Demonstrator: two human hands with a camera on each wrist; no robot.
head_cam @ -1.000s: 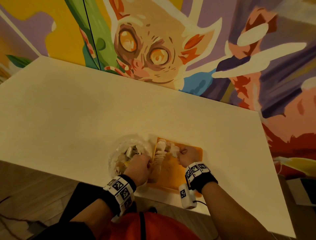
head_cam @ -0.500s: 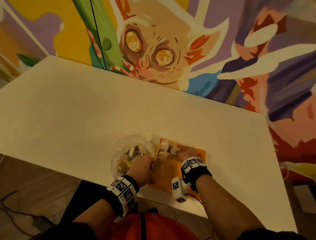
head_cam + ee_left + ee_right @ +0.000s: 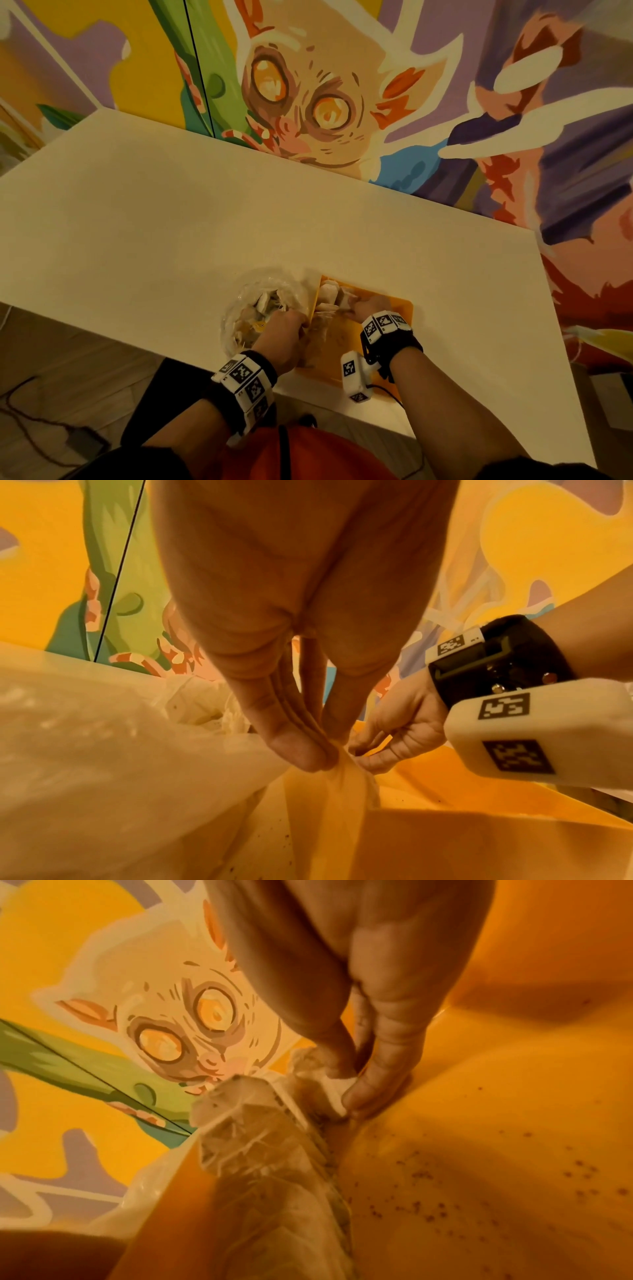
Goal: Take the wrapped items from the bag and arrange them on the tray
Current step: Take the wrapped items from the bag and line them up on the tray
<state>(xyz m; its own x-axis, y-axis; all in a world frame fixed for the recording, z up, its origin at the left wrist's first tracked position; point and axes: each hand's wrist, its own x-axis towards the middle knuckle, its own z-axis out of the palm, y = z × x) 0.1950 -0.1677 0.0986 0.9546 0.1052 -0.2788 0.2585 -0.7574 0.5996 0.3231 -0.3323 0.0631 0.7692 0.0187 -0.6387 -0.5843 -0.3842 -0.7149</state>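
Since a second ago the right hand [image 3: 368, 304] has slid forward to pinch a wrapped item [image 3: 329, 1085] down at the orange tray's [image 3: 400, 308] far left corner, while the left hand [image 3: 286, 334] pinches the clear bag [image 3: 246, 301] of remaining items open on the worktop [image 3: 171, 222].

Table [image 3: 171, 222] lies open – bag [image 3: 246, 308] crowds tray [image 3: 400, 308] leftward

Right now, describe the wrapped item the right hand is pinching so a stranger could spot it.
Find the orange tray at the near edge of the white table, right of the clear bag. At its far left corner lie pale wrapped items; this wrapped item is the one pinched by the right hand.
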